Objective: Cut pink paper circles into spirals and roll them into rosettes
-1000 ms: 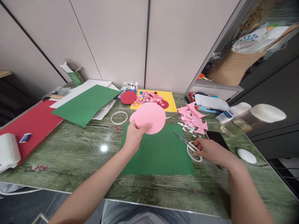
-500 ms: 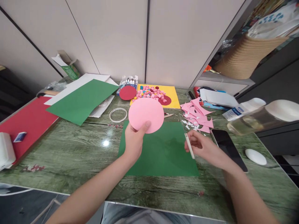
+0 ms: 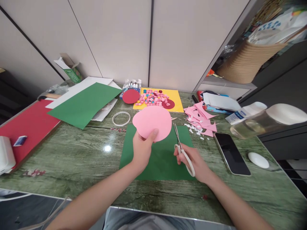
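Note:
Pinched by its lower edge, a round pink paper piece (image 3: pixel 152 122) is held up in my left hand (image 3: pixel 143 149); its outline bulges slightly at the left. My right hand (image 3: pixel 193 161) grips white-handled scissors (image 3: pixel 177 135), fingers in the loops, blades pointing up and away. The blade tips are just right of the pink paper and apart from it. Beneath both hands lies a green paper sheet (image 3: pixel 165 166) on the table.
Pink offcuts (image 3: pixel 200 118) and white scraps (image 3: pixel 194 128) lie at the right, near a phone (image 3: pixel 232 154) and a mouse (image 3: pixel 258 159). Behind are a yellow sheet (image 3: pixel 176 97) with small balls, red circles (image 3: pixel 130 96) and a tape roll (image 3: pixel 121 118). A bottle (image 3: pixel 268 121) stands far right.
My right hand has moved left with the scissors, turning them so the handles and blades show. The pink paper has shifted slightly right and down, turned in my left hand.

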The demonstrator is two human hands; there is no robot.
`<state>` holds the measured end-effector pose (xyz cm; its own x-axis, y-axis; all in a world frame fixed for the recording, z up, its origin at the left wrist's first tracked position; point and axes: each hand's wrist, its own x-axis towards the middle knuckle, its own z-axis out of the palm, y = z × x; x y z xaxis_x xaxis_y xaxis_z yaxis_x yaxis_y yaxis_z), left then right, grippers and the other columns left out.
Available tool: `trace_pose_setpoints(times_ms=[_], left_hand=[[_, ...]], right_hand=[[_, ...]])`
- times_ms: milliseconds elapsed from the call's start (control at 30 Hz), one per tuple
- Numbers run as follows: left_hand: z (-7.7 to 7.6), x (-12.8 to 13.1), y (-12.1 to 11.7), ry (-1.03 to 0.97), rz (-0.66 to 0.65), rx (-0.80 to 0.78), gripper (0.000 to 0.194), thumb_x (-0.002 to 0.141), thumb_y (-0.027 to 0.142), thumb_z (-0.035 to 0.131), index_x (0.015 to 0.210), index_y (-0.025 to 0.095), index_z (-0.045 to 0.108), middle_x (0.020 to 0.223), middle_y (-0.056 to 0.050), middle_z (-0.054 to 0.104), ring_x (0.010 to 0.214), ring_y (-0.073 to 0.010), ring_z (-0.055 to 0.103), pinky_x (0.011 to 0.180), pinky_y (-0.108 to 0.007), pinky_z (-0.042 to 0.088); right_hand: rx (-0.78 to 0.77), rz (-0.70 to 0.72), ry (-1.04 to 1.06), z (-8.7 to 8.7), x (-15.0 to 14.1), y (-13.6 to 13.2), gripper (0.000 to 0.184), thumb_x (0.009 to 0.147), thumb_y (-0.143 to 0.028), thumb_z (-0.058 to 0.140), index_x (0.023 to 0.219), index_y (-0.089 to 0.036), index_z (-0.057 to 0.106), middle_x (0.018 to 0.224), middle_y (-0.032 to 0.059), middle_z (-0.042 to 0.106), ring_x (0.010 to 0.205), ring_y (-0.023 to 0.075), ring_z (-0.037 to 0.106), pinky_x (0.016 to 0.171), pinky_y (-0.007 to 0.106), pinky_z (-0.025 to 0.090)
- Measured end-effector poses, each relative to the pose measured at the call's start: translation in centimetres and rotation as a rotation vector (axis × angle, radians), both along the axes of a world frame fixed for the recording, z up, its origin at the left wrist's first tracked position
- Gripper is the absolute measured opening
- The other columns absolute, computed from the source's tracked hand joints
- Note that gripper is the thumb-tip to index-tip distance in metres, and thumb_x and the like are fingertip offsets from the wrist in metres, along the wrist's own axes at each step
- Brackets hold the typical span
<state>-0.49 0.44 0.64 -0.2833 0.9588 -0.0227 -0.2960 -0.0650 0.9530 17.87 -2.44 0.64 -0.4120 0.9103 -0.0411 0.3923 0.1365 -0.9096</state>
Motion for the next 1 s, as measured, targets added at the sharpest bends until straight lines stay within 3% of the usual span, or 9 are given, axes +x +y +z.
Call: trace_pose_setpoints(times_ms=[300, 567, 1000], left_hand=[[0.26, 0.28, -0.4, -0.012, 0.014, 0.003, 0.044, 0.069, 0.034, 0.072, 0.107, 0.015, 0.06, 0.102, -0.01, 0.067, 0.09, -0.0205, 0.062, 0.06, -0.022, 0.05], [0.04, 0.66, -0.67, -0.049, 0.01, 0.018, 0.043, 0.069, 0.029, 0.072, 0.108, 0.016, 0.061, 0.111, -0.009, 0.066, 0.098, -0.0188, 0.061, 0.081, -0.028, 0.05], [-0.02, 0.74, -0.74, -0.065, 0.009, 0.029, 0.044, 0.07, 0.028, 0.072, 0.111, 0.016, 0.061, 0.113, -0.009, 0.066, 0.098, -0.0177, 0.062, 0.085, -0.028, 0.05]], right_hand=[[-0.004, 0.018, -0.038, -0.17, -0.19, -0.29, 0.047, 0.088, -0.062, 0.034, 0.075, -0.019, 0.048, 0.056, -0.0022, 0.05, 0.052, 0.0128, 0.045, 0.05, 0.024, 0.032], [0.002, 0.011, -0.027, -0.3, -0.34, -0.32, 0.043, 0.09, -0.058, 0.035, 0.075, -0.02, 0.048, 0.056, -0.0024, 0.05, 0.052, 0.013, 0.046, 0.051, 0.024, 0.033], [-0.014, 0.003, -0.027, 0.0, -0.48, -0.36, 0.033, 0.092, -0.046, 0.038, 0.073, -0.02, 0.049, 0.055, -0.0028, 0.052, 0.051, 0.0127, 0.048, 0.052, 0.024, 0.035]])
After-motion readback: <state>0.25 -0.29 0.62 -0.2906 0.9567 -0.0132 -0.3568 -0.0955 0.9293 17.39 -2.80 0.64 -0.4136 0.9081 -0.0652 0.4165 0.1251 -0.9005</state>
